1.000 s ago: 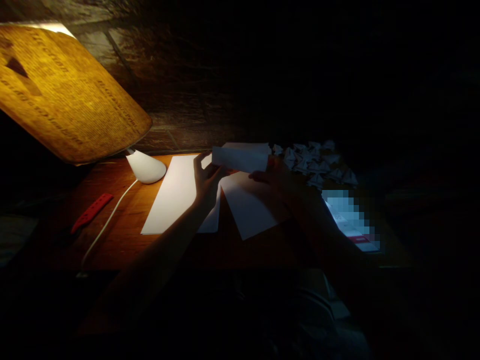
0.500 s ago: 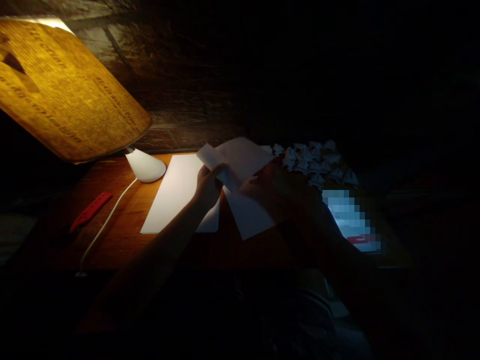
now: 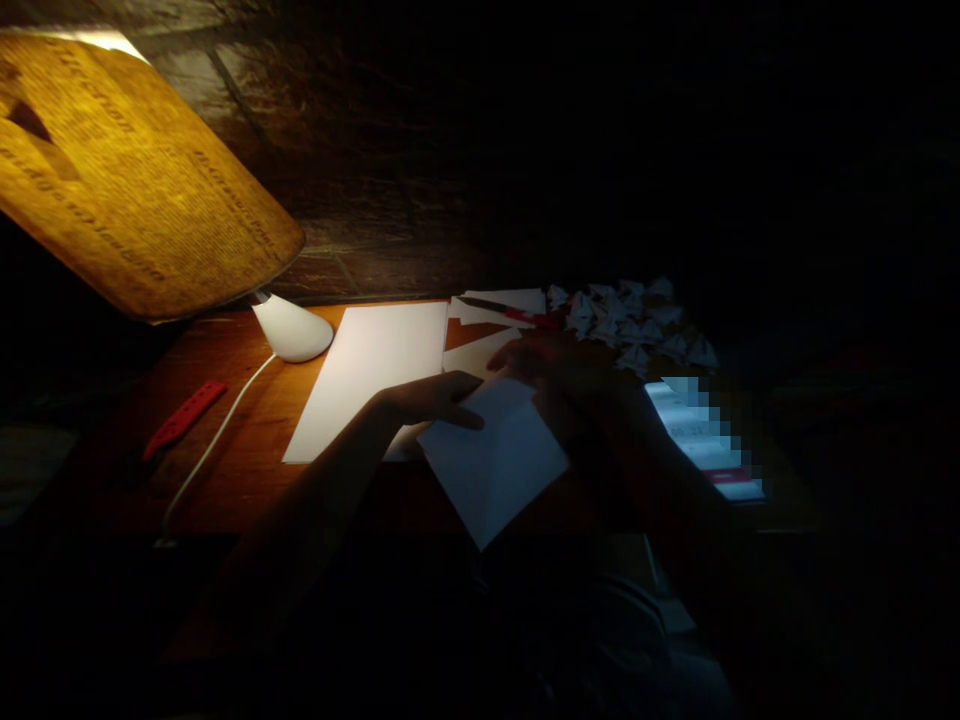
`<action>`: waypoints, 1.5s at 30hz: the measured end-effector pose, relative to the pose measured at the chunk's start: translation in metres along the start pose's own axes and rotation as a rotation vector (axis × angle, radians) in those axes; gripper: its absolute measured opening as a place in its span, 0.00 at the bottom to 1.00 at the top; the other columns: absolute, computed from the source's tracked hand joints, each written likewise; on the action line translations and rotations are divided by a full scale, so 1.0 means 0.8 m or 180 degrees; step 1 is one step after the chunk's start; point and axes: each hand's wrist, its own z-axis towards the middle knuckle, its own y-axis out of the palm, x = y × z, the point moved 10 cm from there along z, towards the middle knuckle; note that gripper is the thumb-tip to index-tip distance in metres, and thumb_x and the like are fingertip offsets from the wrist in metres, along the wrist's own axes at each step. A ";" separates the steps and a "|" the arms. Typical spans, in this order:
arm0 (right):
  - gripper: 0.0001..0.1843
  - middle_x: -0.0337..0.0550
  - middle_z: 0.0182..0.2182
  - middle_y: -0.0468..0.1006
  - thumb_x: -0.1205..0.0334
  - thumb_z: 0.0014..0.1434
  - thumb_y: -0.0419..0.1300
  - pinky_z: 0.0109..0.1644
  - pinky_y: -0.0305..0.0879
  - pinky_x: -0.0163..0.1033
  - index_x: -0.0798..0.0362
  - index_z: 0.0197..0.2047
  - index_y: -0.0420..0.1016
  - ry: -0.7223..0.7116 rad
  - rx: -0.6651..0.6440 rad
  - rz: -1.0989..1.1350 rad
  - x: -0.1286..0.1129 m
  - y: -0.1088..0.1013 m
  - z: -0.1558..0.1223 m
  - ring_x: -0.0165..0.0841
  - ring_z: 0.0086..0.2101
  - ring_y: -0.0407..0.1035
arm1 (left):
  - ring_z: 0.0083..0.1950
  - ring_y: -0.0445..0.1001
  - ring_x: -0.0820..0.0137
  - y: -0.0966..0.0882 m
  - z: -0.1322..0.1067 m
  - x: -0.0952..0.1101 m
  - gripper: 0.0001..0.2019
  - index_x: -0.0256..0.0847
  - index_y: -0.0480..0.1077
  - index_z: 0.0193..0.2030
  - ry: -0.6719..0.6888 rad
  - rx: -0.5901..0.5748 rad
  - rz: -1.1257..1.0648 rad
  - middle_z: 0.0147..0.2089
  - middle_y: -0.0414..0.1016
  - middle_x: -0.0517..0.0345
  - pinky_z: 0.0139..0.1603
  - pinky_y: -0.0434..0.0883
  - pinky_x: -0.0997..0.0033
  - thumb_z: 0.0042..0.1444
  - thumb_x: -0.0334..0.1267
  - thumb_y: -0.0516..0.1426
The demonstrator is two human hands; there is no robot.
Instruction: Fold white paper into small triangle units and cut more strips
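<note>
A white sheet of paper (image 3: 495, 460) hangs tilted in front of me over the table's front edge, one corner pointing down and a faint crease through its middle. My left hand (image 3: 439, 398) grips its upper left edge, thumb on the near face. At the upper right edge, my right hand (image 3: 536, 362) has its fingers bent against the sheet; shadow hides much of that hand. Behind the hands lies another pale piece of paper (image 3: 480, 348). Red-handled scissors (image 3: 517, 313) rest on paper pieces farther back.
A stack of white paper (image 3: 375, 350) lies left of centre, by a lamp base (image 3: 292, 330) with a white cord. The lampshade (image 3: 142, 180) leans in at upper left. A long red object (image 3: 184, 418) lies left. Several folded paper pieces (image 3: 622, 315) and a lit screen (image 3: 705, 440) are right.
The sheet has come down and toward me, and it is now flatter with a corner pointing down. Both hands shifted with it. The scissors and the paper under them have come into view.
</note>
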 end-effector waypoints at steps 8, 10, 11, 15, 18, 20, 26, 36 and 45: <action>0.18 0.39 0.29 0.80 0.48 0.49 0.76 0.29 0.67 0.38 0.49 0.37 0.80 0.0125 0.1086 0.0196 0.028 -0.041 0.004 0.33 0.27 0.71 | 0.38 0.84 0.59 -0.076 -0.006 0.007 0.18 0.38 0.84 0.42 0.0449 0.1612 -0.0388 0.39 0.85 0.47 0.36 0.80 0.65 0.42 0.34 0.75; 0.18 0.39 0.30 0.81 0.50 0.49 0.76 0.29 0.68 0.38 0.49 0.39 0.80 0.0110 0.1462 0.0448 0.034 -0.054 0.000 0.33 0.28 0.72 | 0.36 0.82 0.62 -0.101 -0.016 -0.003 0.16 0.38 0.82 0.40 0.0554 0.2213 -0.0586 0.34 0.82 0.51 0.35 0.80 0.66 0.43 0.35 0.75; 0.19 0.39 0.31 0.81 0.51 0.48 0.76 0.30 0.70 0.38 0.49 0.41 0.80 0.0107 0.1545 0.0543 0.035 -0.056 -0.001 0.33 0.29 0.73 | 0.34 0.81 0.64 -0.109 -0.018 -0.010 0.15 0.39 0.81 0.39 0.0564 0.2395 -0.0712 0.33 0.80 0.53 0.34 0.79 0.67 0.43 0.36 0.75; 0.26 0.42 0.38 0.84 0.52 0.46 0.79 0.34 0.75 0.41 0.48 0.46 0.79 0.0266 0.1511 0.0853 0.037 -0.048 -0.004 0.36 0.33 0.77 | 0.34 0.81 0.66 -0.117 -0.015 -0.027 0.18 0.40 0.78 0.37 0.0727 0.2698 -0.1146 0.33 0.80 0.56 0.34 0.79 0.68 0.40 0.39 0.77; 0.26 0.44 0.37 0.85 0.52 0.46 0.80 0.33 0.75 0.42 0.46 0.46 0.79 0.0368 0.1475 0.0894 0.042 -0.044 -0.005 0.37 0.33 0.77 | 0.34 0.81 0.65 -0.117 -0.014 -0.033 0.20 0.41 0.78 0.38 0.0891 0.2944 -0.1290 0.34 0.82 0.55 0.34 0.80 0.68 0.39 0.40 0.77; 0.26 0.43 0.35 0.84 0.53 0.45 0.81 0.32 0.75 0.43 0.46 0.45 0.79 0.0326 0.1535 0.0743 0.044 -0.047 -0.004 0.37 0.31 0.76 | 0.33 0.82 0.65 -0.115 -0.012 -0.037 0.22 0.41 0.78 0.39 0.0936 0.3015 -0.1363 0.35 0.83 0.54 0.34 0.80 0.68 0.38 0.43 0.77; 0.24 0.42 0.35 0.82 0.57 0.41 0.81 0.36 0.77 0.43 0.48 0.41 0.79 0.0093 0.1652 0.0328 0.040 -0.053 0.002 0.37 0.33 0.75 | 0.34 0.84 0.60 -0.101 -0.004 -0.044 0.24 0.36 0.79 0.40 0.0666 0.2774 -0.1276 0.34 0.83 0.50 0.36 0.83 0.62 0.39 0.44 0.78; 0.23 0.38 0.31 0.81 0.54 0.39 0.81 0.32 0.73 0.38 0.50 0.38 0.81 -0.0028 0.1554 0.0470 0.031 -0.048 0.005 0.32 0.30 0.74 | 0.30 0.82 0.65 -0.104 -0.012 -0.036 0.17 0.37 0.80 0.32 0.0851 0.2999 -0.1306 0.30 0.83 0.55 0.34 0.83 0.66 0.37 0.40 0.77; 0.20 0.38 0.28 0.79 0.51 0.43 0.81 0.31 0.71 0.39 0.50 0.31 0.80 -0.0217 0.1422 0.0080 0.017 -0.046 0.003 0.33 0.29 0.72 | 0.35 0.81 0.67 -0.105 -0.022 -0.010 0.18 0.42 0.83 0.39 0.1162 0.3063 -0.0780 0.37 0.84 0.55 0.35 0.78 0.71 0.40 0.40 0.76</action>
